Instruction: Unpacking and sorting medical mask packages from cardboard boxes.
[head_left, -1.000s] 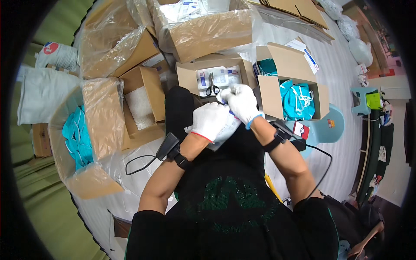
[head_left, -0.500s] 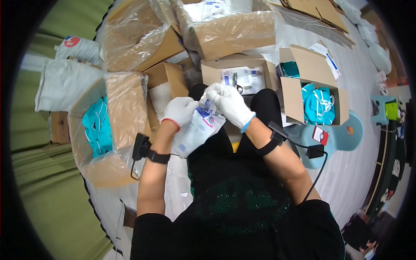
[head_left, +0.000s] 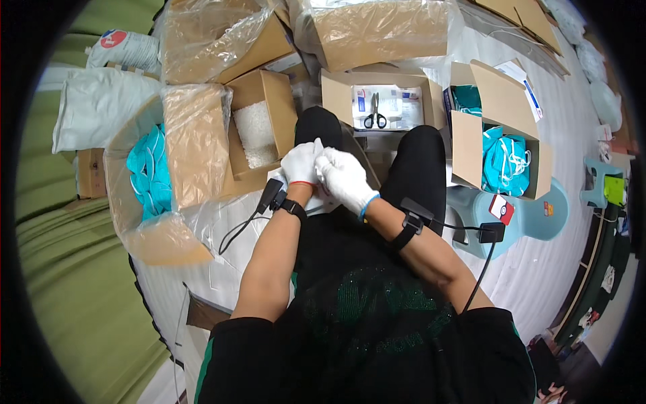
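Note:
Above my thighs, my gloved left hand (head_left: 300,163) is closed on a flat white plastic packet (head_left: 321,202), mostly hidden under both hands. Close beside it, my gloved right hand (head_left: 345,176) pinches at the packet's upper edge, fingertips almost against the left hand. What exactly lies between the right fingertips is hard to make out. Ahead of my knees, black-handled scissors (head_left: 375,113) lie on more printed white packets (head_left: 406,108) inside an open carton (head_left: 336,96).
Left stands a plastic-lined carton (head_left: 195,155) with teal bundles (head_left: 149,172); beside it, a carton (head_left: 279,111) holds white material (head_left: 254,135). On my right, another carton (head_left: 466,151) holds teal bundles (head_left: 506,161), near a light-blue stool (head_left: 538,215) bearing a red-and-white box (head_left: 500,209).
Both hands have drawn closer together. The packet, which hung in plain sight below the left hand, is now mostly covered by the hands. My view has shifted slightly.

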`<state>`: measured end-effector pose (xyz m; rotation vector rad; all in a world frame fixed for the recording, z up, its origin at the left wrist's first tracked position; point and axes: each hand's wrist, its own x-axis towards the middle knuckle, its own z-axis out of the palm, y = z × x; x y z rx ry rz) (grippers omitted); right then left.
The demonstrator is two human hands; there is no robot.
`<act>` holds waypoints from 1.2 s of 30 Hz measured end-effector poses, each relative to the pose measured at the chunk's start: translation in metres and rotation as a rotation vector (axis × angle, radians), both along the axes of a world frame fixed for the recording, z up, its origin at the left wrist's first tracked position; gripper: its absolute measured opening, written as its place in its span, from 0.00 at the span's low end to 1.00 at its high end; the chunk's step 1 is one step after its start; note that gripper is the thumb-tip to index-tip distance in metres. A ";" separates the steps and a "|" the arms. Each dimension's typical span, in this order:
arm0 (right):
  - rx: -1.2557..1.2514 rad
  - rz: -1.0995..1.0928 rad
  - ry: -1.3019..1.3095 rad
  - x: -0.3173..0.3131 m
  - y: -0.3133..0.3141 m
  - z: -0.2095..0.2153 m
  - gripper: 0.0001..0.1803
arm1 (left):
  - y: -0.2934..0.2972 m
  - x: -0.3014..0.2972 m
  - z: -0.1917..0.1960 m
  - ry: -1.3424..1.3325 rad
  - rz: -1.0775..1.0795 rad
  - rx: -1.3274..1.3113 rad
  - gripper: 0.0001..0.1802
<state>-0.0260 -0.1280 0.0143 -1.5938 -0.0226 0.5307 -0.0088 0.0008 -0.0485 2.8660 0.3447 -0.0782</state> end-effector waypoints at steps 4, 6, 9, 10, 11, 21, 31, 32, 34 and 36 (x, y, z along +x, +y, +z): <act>-0.115 0.215 -0.138 -0.033 -0.026 0.035 0.10 | -0.001 0.000 0.008 -0.006 0.081 -0.061 0.28; -0.077 0.366 -0.329 -0.053 -0.046 0.046 0.07 | 0.002 0.001 0.013 0.008 0.125 -0.030 0.28; 0.068 0.257 -0.182 -0.065 -0.064 0.032 0.04 | -0.008 0.004 0.014 -0.006 0.130 -0.055 0.29; -0.034 0.325 -0.356 -0.050 -0.073 0.050 0.06 | -0.010 0.005 0.015 -0.018 0.124 -0.046 0.29; 0.003 0.353 -0.279 -0.043 -0.078 0.053 0.09 | -0.008 0.008 0.015 -0.029 0.126 -0.041 0.29; 0.997 -0.645 0.134 -0.010 -0.166 0.068 0.47 | -0.062 0.068 -0.012 -0.160 -0.178 -0.959 0.21; -0.040 -0.632 -0.493 -0.088 -0.220 0.098 0.46 | -0.268 0.077 0.045 0.638 0.254 -1.812 0.22; -0.241 -0.653 -0.619 -0.091 -0.223 0.097 0.49 | -0.282 0.076 0.047 0.669 0.287 -1.828 0.22; -0.471 -0.703 -0.719 -0.095 -0.226 0.100 0.52 | -0.303 0.069 0.051 0.729 0.345 -1.854 0.22; -0.674 -0.667 -0.811 -0.100 -0.236 0.114 0.51 | -0.323 0.065 0.056 0.775 0.400 -1.865 0.23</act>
